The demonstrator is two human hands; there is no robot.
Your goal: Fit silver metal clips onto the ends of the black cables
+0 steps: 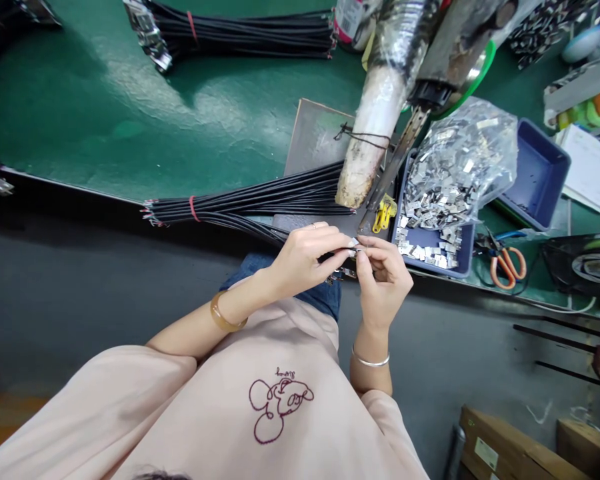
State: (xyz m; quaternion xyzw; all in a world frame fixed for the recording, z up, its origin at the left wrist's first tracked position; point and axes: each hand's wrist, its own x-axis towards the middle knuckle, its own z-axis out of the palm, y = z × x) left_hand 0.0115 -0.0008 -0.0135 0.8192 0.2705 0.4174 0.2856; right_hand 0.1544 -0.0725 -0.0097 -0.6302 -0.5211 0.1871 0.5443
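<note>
My left hand [310,259] is closed in a pinch around the end of a black cable, just off the bench's front edge. Fingertip to fingertip with it, my right hand [384,277] pinches a small metal piece at that cable end; the fingers hide most of it. Behind my hands lies a bundle of black cables [260,193], tied with a red band [194,208], and some strands run down toward my left hand. More metal pieces [349,273] show below my fingers. To the right, a blue bin [463,263] holds many small silvery metal pieces [427,253] and a clear bag [485,143] of them.
A wrapped white tube [367,133] and a metal arm [397,160] reach down over a grey plate [310,133]. Yellow clips [384,215] lie beside the bin. Orange-handled pliers [507,267] and a second blue tray [545,180] are further right. Another cable bundle [250,33] lies at the back.
</note>
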